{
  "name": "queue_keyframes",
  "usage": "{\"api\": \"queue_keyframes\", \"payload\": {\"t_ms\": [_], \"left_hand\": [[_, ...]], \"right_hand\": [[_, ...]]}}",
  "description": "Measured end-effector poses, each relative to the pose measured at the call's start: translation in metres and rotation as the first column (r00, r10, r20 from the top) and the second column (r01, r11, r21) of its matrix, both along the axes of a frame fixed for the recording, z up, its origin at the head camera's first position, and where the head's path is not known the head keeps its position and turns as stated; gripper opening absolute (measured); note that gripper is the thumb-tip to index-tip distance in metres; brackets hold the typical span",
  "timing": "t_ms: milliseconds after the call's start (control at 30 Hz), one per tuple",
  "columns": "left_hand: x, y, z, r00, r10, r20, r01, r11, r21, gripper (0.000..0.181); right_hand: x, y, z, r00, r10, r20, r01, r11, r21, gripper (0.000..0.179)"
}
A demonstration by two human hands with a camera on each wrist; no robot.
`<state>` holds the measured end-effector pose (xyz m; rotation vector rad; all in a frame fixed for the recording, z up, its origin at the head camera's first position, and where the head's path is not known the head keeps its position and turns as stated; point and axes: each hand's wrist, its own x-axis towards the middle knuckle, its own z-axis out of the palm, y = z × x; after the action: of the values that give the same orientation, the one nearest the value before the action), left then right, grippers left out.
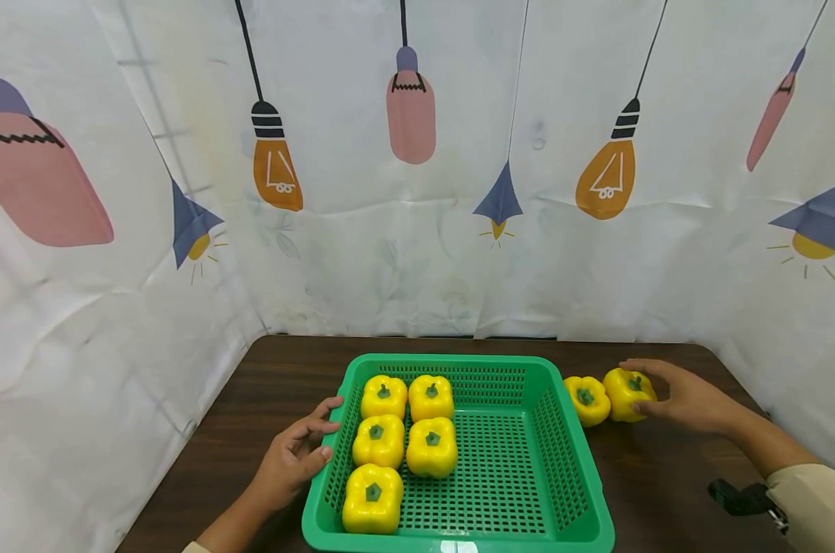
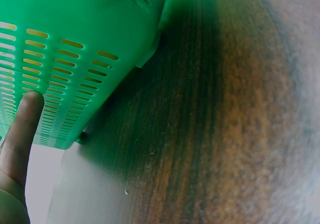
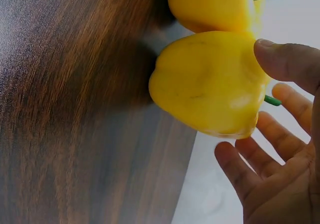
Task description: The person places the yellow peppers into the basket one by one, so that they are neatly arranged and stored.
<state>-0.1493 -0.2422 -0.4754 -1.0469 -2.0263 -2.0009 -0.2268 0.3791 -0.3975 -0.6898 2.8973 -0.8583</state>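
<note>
Yellow bell peppers with green stems (image 1: 433, 448) stand in two columns on the left side of a green perforated basket (image 1: 569, 461); there are several. My left hand (image 1: 289, 459) is at the basket's left side, fingertips by the rim; in the left wrist view a straight finger (image 2: 25, 119) overlaps the slotted wall. Outside the basket, on the right, a yellow bell pepper (image 1: 624, 395) has my right hand (image 1: 687, 395) spread loosely around its top. The right wrist view shows the thumb (image 3: 282, 59) right at its upper edge and the other fingers spread around its stem side.
Another yellow bell pepper (image 1: 587, 401) sits between that one and the basket's right wall. Everything stands on a dark brown wooden table (image 1: 673, 491). A white sheet printed with lamps (image 1: 348, 253) hangs behind and at the sides. A black strap (image 1: 738, 498) lies by the right sleeve.
</note>
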Motion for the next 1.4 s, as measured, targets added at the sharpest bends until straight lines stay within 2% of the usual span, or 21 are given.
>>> {"api": "queue_keyframes", "payload": {"t_ms": [233, 467, 833, 1100, 1233, 1400], "left_hand": [[0.0, 0.0, -0.001, 1.0, -0.005, 0.002, 0.005, 1.0, 0.003, 0.034], [0.0, 0.0, 0.0, 1.0, 0.002, 0.006, -0.002, 1.0, 0.0, 0.033], [0.0, 0.0, 0.002, 1.0, -0.001, 0.005, 0.001, 1.0, 0.003, 0.033], [-0.001, 0.001, 0.002, 1.0, 0.008, 0.002, -0.008, 1.0, -0.013, 0.033], [0.0, 0.001, 0.003, 1.0, 0.012, -0.003, -0.012, 1.0, -0.016, 0.033], [0.001, 0.001, 0.003, 1.0, 0.016, -0.004, -0.016, 1.0, -0.015, 0.032]], "right_hand": [[-0.002, 0.001, -0.002, 1.0, 0.018, 0.01, -0.018, 1.0, 0.003, 0.065], [-0.002, 0.004, -0.001, 1.0, -0.005, 0.01, 0.005, 1.0, 0.028, 0.062], [-0.005, 0.014, -0.004, 1.0, -0.003, 0.002, 0.003, 1.0, 0.009, 0.061], [-0.004, 0.016, -0.003, 0.999, -0.054, -0.004, 0.054, 0.997, 0.048, 0.062], [-0.002, 0.017, 0.002, 0.997, -0.076, -0.027, 0.078, 0.995, 0.057, 0.063], [0.003, 0.019, 0.01, 0.992, -0.085, -0.096, 0.092, 0.993, 0.073, 0.062]]}}
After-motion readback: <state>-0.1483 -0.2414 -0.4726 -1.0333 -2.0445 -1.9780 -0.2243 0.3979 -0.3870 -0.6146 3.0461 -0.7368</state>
